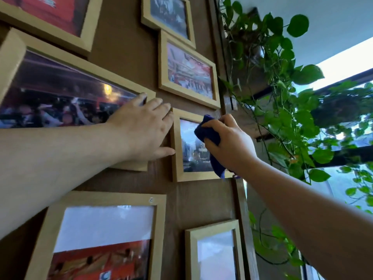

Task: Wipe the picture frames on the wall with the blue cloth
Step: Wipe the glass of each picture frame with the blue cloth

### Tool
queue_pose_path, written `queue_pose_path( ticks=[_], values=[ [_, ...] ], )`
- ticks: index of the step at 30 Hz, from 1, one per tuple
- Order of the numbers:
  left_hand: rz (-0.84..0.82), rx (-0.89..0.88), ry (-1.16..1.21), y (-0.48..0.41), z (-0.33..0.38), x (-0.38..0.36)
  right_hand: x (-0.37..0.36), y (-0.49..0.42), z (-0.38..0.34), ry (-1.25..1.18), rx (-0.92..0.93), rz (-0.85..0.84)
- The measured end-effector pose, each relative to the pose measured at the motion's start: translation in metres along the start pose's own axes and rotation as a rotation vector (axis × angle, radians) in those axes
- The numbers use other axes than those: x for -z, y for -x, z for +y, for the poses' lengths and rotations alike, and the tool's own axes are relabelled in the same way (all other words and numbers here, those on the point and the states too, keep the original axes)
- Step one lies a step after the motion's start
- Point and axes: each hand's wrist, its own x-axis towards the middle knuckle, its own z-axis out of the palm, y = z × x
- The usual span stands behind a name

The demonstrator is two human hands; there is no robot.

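Several light wooden picture frames hang on a brown wall. My right hand (230, 142) grips a dark blue cloth (207, 132) and presses it against the glass of a small upright frame (177, 150) in the middle. A tail of the cloth hangs down past that frame's bottom rail. My left hand (141, 128) lies flat with fingers spread on the right end of a large wide frame (60, 91), its fingertips and thumb touching the small frame's left edge.
More frames hang above (187, 71), at the top (169, 15), and below (101, 235) (214, 251). A trailing green leafy plant (286, 93) hangs just right of the wall's edge, close to my right arm. Windows lie beyond it.
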Motion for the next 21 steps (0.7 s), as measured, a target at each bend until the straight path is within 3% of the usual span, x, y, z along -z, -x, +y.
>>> queue_pose_path(
  ticks=[15, 21],
  values=[
    [-0.147, 0.116, -0.032, -0.036, 0.032, -0.028, -0.055, -0.026, 0.008, -0.076, 0.157, 0.024],
    [-0.151, 0.113, -0.020, -0.039, 0.030, -0.030, -0.056, -0.017, 0.060, 0.032, 0.030, -0.016]
  ],
)
